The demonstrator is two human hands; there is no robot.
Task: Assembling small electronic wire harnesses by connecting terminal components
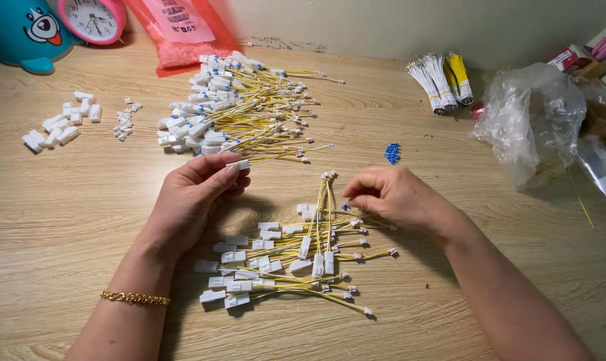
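**Inspector:** Forearms enter from the bottom edge; a gold bracelet (135, 298) sits on the left wrist. State of the hands?

**Assistant:** Left hand (195, 195) is closed in a pinch, thumb and fingertips gripping one white connector (237, 164) raised above the worktop (42, 214). Right hand (395, 198) is curled, fingertips pressed together over the yellow wires; whether it grips anything I cannot tell.

**Inspector:** Beneath them?

**Assistant:** A loose pile of yellow wire leads (286, 257) with white connectors, lying between and just below both hands.

**Inspector:** Further out?

**Assistant:** A larger heap of similar leads (233, 107) beyond the left hand. Loose white housings (59, 124) far left. A small cluster of blue pieces (392, 153) beyond the right hand. Bundled wires (442, 81), white and yellow, top right, beside a crumpled clear bag (533, 120). A pink clock (92, 19) and a red bag (183, 33) at the back edge.
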